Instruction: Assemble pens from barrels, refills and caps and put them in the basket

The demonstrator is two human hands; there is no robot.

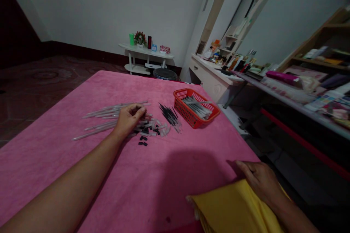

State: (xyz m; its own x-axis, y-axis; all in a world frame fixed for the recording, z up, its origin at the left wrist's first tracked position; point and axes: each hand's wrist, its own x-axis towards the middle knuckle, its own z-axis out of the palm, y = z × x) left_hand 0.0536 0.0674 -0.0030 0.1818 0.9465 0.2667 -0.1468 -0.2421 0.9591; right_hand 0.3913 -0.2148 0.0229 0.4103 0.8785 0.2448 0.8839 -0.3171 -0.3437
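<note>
My left hand (130,116) is over the loose pen parts on the pink cloth, its thumb and fingers drawn together. Whatever they pinch is too small or hidden to make out. Clear pen barrels (100,126) lie in a fan to its left. Close to its fingers are clear pen caps (164,130) and small black plugs (142,143). Thin black refills (168,114) form a bundle further right. My right hand (259,176) rests by the yellow fabric (235,207) at the lower right, fingers loosely extended, holding nothing that I can see.
A red plastic basket (194,121) with several pens (199,108) stands on the pink cloth (115,182) near its right edge. Beyond are a low white shelf (147,51), a dresser (210,76) with bottles, and a cluttered table (298,98) at the right.
</note>
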